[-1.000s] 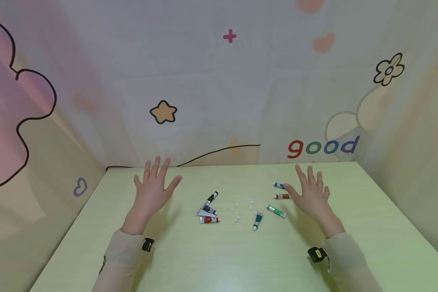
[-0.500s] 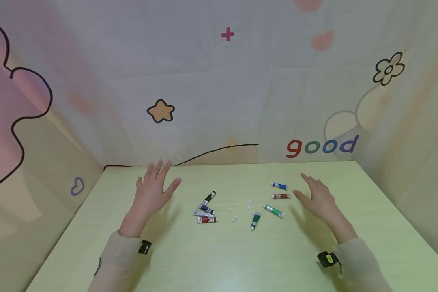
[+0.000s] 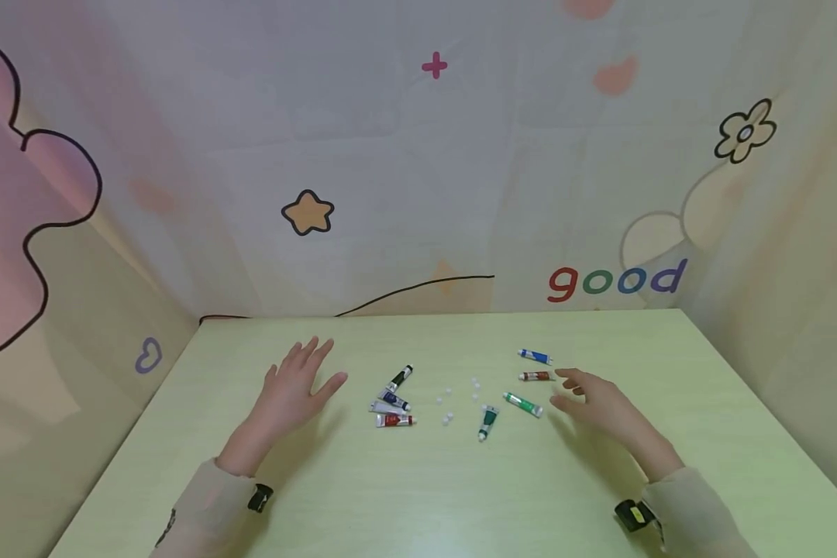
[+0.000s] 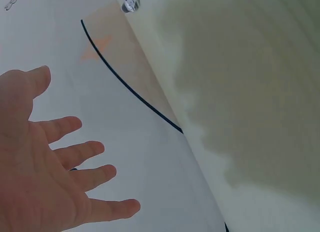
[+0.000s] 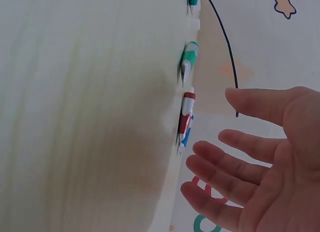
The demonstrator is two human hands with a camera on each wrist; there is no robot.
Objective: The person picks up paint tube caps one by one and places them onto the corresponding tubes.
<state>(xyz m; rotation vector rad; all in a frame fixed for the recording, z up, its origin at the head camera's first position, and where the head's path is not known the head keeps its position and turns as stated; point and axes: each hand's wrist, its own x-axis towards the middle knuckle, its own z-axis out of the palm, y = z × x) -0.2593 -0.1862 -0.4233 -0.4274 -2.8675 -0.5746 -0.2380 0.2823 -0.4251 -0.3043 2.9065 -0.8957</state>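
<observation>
Paint tubes [image 3: 523, 404] obstruct beyond the passable table front [image 3: 418, 488].

Eight paint tubes [image 3: 523, 404], several small white bits [image 3: 446, 421], one table [image 3: 390, 488]

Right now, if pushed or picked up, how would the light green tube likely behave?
The light green tube is probably light, being small beside the right hand. It looks flattened at one end, so a push would likely slide or swivel it rather than roll it far.
</observation>
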